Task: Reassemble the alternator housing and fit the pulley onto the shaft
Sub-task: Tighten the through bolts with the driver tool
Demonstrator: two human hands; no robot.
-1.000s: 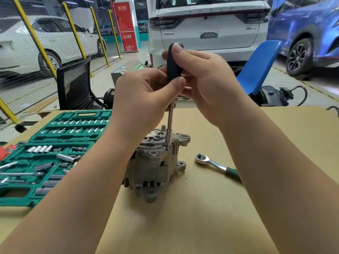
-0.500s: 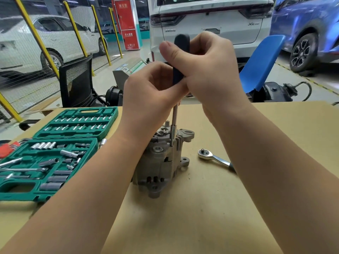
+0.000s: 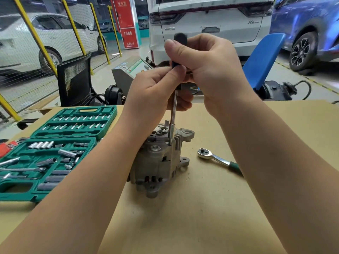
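Note:
A grey cast alternator housing (image 3: 156, 162) stands upright in the middle of the cardboard-covered table (image 3: 211, 208). A driver (image 3: 173, 114) with a black handle and a steel shaft stands vertically on it, its socket end set on a bolt at the housing's upper right rim. My left hand (image 3: 152, 90) grips the lower part of the handle. My right hand (image 3: 207, 70) wraps the upper part, thumb across the front. The pulley is not visible.
An open green socket set case (image 3: 55, 153) with several sockets and bits lies at the left. A ratchet wrench (image 3: 218, 160) with a green grip lies right of the housing. Beyond the table's far edge stand a black mesh chair (image 3: 75, 81), a blue chair (image 3: 262, 59) and parked cars.
My hands shifted their grip around the driver handle while its tip stayed on the same bolt. The camera view moved slightly; the housing and the ratchet stayed in place.

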